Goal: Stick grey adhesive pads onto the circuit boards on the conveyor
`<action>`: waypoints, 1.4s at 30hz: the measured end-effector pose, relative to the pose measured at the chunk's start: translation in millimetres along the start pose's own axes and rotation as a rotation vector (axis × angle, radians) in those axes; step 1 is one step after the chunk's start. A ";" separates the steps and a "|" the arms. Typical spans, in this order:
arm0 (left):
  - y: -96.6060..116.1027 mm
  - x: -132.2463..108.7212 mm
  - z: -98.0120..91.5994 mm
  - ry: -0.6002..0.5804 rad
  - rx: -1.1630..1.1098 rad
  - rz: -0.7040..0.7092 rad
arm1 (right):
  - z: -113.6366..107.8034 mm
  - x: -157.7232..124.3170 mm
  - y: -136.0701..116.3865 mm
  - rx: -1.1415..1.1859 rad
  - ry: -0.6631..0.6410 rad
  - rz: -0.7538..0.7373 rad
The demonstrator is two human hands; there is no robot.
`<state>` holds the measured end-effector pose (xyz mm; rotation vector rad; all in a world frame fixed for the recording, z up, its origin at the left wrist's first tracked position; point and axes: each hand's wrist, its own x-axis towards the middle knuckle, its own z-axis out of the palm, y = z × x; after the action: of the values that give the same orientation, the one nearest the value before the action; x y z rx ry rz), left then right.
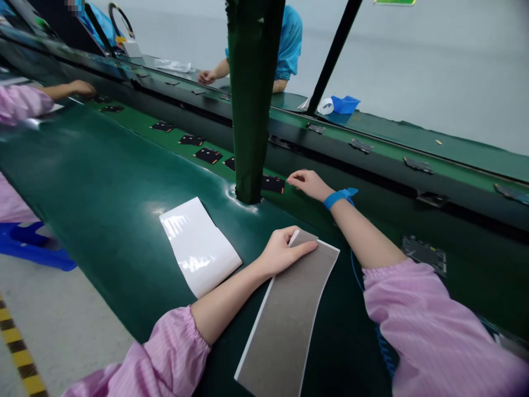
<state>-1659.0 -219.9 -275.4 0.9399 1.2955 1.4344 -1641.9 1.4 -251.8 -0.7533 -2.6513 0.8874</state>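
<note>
My left hand (285, 251) grips the upper end of a long grey-brown sheet with white edges (289, 325), thumb on top and fingers curled around the far edge. Over the green conveyor strip, my right hand (309, 183) is closed in a pinch, wearing a blue wrist strap (341, 197). Its fingertips are right beside the orange-marked end of a flat black part (273, 184); whether they touch it or hold something small, I cannot tell. A glossy white sheet (200, 242) lies on the green mat (136, 220), left of my left forearm.
A green-wrapped post (252, 105) rises just left of my right hand. Several black parts (208, 155) lie along the strip. A dark flat part (425, 253) is beside my right sleeve. A co-worker's hand (82, 88) reaches in from the left; another person's hand (208, 76) is across the line.
</note>
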 end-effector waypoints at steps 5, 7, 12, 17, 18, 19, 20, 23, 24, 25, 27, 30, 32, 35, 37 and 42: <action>-0.7 0.9 0.5 0.000 -0.022 -0.025 | 10.4 24.8 12.8 -0.029 -0.051 -0.003; -0.7 1.1 0.6 0.000 -0.023 -0.039 | 10.5 27.6 16.5 -0.045 -0.055 -0.001; 0.1 1.3 0.5 0.007 -0.016 -0.036 | 11.4 28.5 23.8 -0.072 -0.057 0.020; 2.6 0.6 0.6 0.006 -0.008 -0.024 | 15.6 21.6 30.9 -0.097 -0.013 0.072; 2.8 0.5 0.6 0.005 -0.007 -0.023 | 16.1 19.9 31.9 -0.100 0.005 0.084; 2.8 0.5 0.6 0.004 -0.005 -0.023 | 16.1 18.3 32.5 -0.101 0.027 0.098; 2.7 0.4 0.6 0.004 -0.003 -0.021 | 15.5 16.5 32.6 -0.101 0.050 0.112; 1.8 0.4 0.3 0.015 0.002 -0.005 | 7.9 6.3 28.8 -0.080 0.129 0.153; 1.5 0.4 0.1 0.018 -0.001 0.002 | 3.7 -0.5 25.9 -0.062 0.155 0.156; 1.4 0.4 -0.1 0.018 -0.005 0.008 | -1.1 -9.9 22.3 -0.038 0.173 0.145; 1.4 0.3 -0.4 0.014 -0.015 0.015 | -11.0 -36.2 13.1 0.010 0.163 0.076; 1.1 0.3 -0.6 0.019 -0.016 0.027 | -22.2 -86.3 -3.3 0.065 0.045 -0.027; 0.1 0.4 -0.5 0.033 0.000 0.034 | -25.6 -116.0 -14.3 0.096 -0.023 -0.024; -2.4 1.0 -0.5 0.046 0.016 0.046 | -25.8 -143.3 -27.4 0.130 -0.062 0.012; -4.2 1.7 -0.6 0.043 0.013 0.052 | -24.4 -150.9 -33.0 0.129 -0.075 0.021; -6.4 2.7 -0.7 0.028 0.006 0.059 | -22.7 -154.6 -38.2 0.077 -0.058 -0.021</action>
<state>-1659.4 -217.6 -282.0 0.9725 1.3024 1.4943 -1519.0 -97.6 -220.6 -0.6898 -2.6528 1.0133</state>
